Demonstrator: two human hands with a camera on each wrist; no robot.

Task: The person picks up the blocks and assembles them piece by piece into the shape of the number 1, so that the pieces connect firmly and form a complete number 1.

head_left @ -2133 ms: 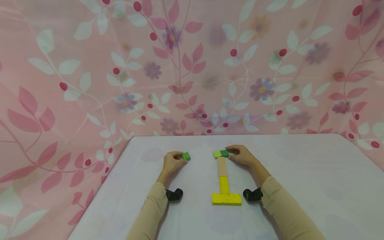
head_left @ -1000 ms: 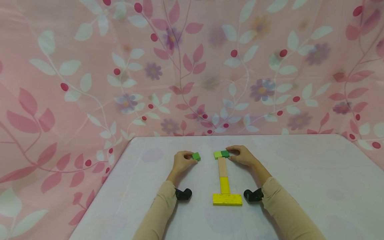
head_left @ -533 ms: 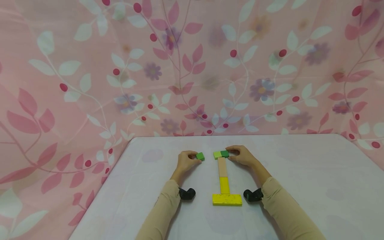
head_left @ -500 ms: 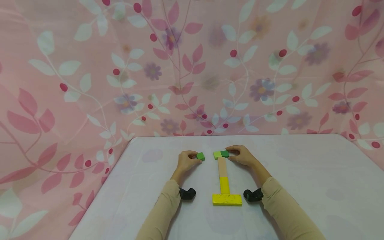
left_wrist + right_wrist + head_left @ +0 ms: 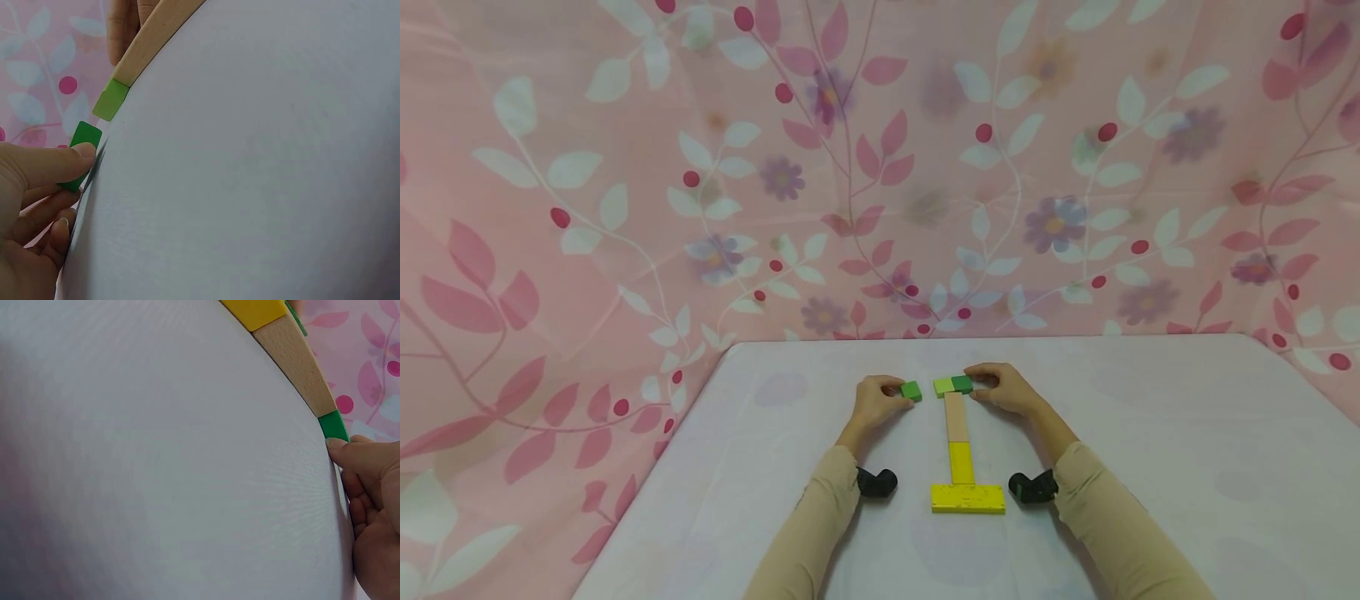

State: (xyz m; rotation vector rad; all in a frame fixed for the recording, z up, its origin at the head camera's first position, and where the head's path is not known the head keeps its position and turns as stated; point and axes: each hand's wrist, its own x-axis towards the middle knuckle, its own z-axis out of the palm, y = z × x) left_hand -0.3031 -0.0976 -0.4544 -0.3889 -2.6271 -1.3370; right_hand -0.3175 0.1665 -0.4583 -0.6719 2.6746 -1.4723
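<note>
My left hand (image 5: 877,402) pinches a small green block (image 5: 911,391) between thumb and fingers, a short gap left of a light green block (image 5: 943,387). In the left wrist view the thumb lies across the green block (image 5: 85,134). Touching the light green block on its right is a dark green block (image 5: 962,383), whose right end my right hand (image 5: 1009,390) pinches. Below these two, a plain wooden block (image 5: 956,417) leads down to a yellow block (image 5: 961,462). A wider yellow block (image 5: 967,498) lies crosswise at the bottom.
Everything lies on a table with a white cloth (image 5: 745,500). A pink floral curtain (image 5: 880,167) hangs behind its far edge. Each wrist carries a black camera mount, one at the left wrist (image 5: 877,483) and one at the right wrist (image 5: 1032,487).
My left hand has moved right with the green block, from well left of the row to close beside the light green block. My right hand and the other blocks have stayed put.
</note>
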